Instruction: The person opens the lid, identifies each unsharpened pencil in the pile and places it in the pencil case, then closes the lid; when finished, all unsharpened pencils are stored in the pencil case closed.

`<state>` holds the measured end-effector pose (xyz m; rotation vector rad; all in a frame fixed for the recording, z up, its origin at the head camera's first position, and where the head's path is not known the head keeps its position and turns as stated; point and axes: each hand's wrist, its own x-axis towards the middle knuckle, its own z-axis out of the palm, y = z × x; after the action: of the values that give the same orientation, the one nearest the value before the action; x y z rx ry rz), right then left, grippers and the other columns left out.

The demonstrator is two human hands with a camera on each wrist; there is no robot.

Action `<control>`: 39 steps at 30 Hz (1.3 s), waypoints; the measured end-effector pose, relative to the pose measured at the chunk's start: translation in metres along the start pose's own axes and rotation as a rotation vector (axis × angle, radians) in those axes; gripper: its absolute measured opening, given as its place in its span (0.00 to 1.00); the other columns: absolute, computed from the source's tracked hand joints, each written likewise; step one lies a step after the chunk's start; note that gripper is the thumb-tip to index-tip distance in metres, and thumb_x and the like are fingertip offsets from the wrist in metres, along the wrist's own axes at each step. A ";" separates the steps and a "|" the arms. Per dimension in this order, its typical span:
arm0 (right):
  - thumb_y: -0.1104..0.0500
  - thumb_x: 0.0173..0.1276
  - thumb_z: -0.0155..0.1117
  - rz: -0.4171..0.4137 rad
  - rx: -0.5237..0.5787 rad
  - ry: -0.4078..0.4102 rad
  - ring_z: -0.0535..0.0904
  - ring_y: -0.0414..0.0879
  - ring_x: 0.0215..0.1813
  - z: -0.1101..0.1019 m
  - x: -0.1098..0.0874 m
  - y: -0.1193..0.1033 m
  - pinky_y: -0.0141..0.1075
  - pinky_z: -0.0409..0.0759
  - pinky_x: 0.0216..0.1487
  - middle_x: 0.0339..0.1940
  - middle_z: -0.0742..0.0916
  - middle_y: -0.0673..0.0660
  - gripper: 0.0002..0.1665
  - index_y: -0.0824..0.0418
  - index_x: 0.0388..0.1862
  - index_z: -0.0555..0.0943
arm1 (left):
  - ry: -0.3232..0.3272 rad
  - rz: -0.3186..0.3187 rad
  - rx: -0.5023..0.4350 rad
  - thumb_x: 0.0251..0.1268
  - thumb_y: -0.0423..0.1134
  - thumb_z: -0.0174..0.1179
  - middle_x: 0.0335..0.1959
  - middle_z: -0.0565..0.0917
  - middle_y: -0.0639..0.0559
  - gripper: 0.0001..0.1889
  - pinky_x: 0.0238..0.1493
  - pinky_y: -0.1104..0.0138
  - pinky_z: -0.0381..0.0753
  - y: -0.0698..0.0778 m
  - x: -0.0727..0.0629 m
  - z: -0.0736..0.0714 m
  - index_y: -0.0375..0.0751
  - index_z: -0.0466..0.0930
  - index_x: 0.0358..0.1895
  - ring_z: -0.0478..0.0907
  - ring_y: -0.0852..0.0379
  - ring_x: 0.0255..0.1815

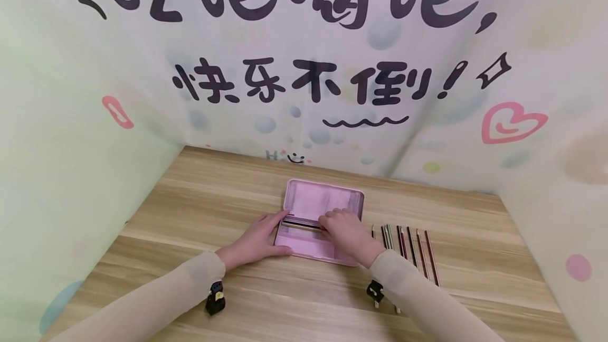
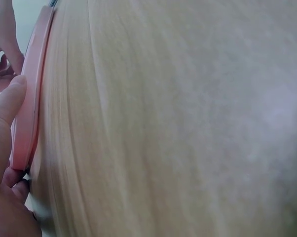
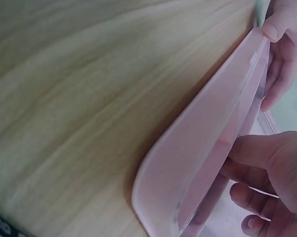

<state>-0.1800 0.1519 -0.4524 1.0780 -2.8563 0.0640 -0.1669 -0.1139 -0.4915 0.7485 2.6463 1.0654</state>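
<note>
An open pink rectangular case [image 1: 306, 247] near the middle of the wood-grain desk's [image 1: 214, 189] far edge.
The left grip [image 1: 254, 239] clasps its left end; the right grip [image 1: 345, 234] reaches inside by slim dark-and-gold pencils [image 1: 302, 225], whether pinching them I cannot tell; wooden coloured pencils [image 1: 432, 257] lie rightward.
</note>
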 end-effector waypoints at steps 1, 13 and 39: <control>0.62 0.67 0.75 -0.001 -0.003 0.006 0.83 0.50 0.36 -0.001 -0.001 0.000 0.45 0.83 0.41 0.31 0.87 0.53 0.07 0.58 0.32 0.83 | -0.001 0.000 0.000 0.60 0.53 0.76 0.76 0.69 0.33 0.52 0.82 0.40 0.50 0.000 0.001 0.000 0.36 0.58 0.81 0.67 0.34 0.76; 0.60 0.66 0.77 -0.004 -0.028 0.043 0.83 0.51 0.35 -0.003 -0.006 0.005 0.45 0.85 0.39 0.31 0.88 0.54 0.09 0.59 0.33 0.83 | -0.023 -0.004 0.012 0.60 0.54 0.76 0.78 0.68 0.35 0.53 0.84 0.43 0.48 -0.002 0.008 0.002 0.35 0.58 0.81 0.65 0.37 0.78; 0.66 0.64 0.75 0.165 0.132 0.119 0.78 0.44 0.29 -0.026 -0.056 0.033 0.41 0.82 0.33 0.26 0.83 0.48 0.08 0.60 0.36 0.82 | 0.010 0.021 -0.003 0.60 0.53 0.77 0.77 0.68 0.32 0.52 0.83 0.41 0.47 -0.008 0.002 0.004 0.33 0.58 0.81 0.65 0.34 0.77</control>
<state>-0.1584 0.2148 -0.4320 0.8245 -2.8595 0.3202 -0.1704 -0.1155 -0.5001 0.7738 2.6502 1.0807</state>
